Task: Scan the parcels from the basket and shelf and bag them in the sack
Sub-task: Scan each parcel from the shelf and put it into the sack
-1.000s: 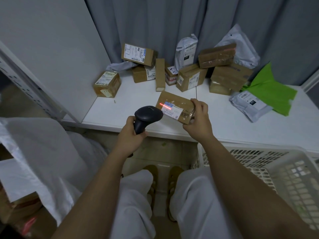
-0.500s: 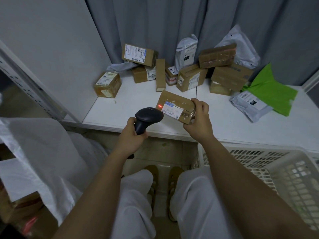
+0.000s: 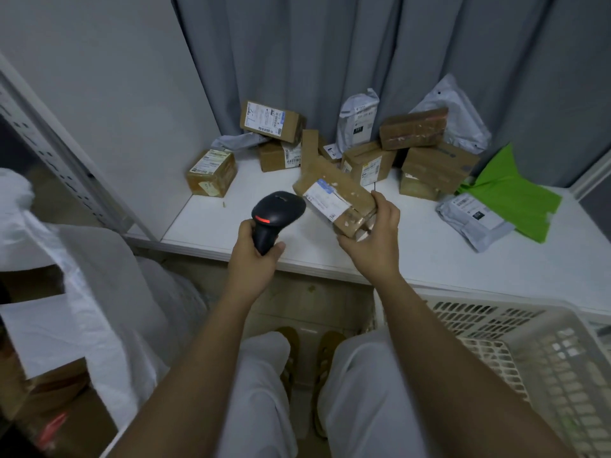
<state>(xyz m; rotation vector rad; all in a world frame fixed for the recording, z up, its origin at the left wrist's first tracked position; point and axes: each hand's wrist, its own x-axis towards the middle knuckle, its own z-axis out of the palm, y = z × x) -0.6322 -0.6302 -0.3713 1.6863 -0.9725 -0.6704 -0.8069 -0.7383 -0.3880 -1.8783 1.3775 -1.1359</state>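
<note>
My left hand (image 3: 254,249) grips the handle of a black barcode scanner (image 3: 276,214), its head pointing up and to the right with a red strip lit on it. My right hand (image 3: 375,231) holds a flat brown cardboard parcel (image 3: 335,196) by its near right end, tilted, white label facing up, just right of the scanner head and above the white shelf (image 3: 429,256). The white sack (image 3: 99,292) stands open at the left with cardboard boxes showing inside. The cream plastic basket (image 3: 515,352) sits at the lower right.
Several brown boxes (image 3: 363,160) and grey mailer bags (image 3: 469,219) are piled along the back of the shelf against a grey curtain, with a green bag (image 3: 509,193) at the right. One box (image 3: 211,173) sits alone at the left. My legs and sandalled feet are below.
The red scan line on the parcel's label has gone out. My right hand has tilted the parcel and lifted its far end; the scanner's head has dropped slightly away from it.
</note>
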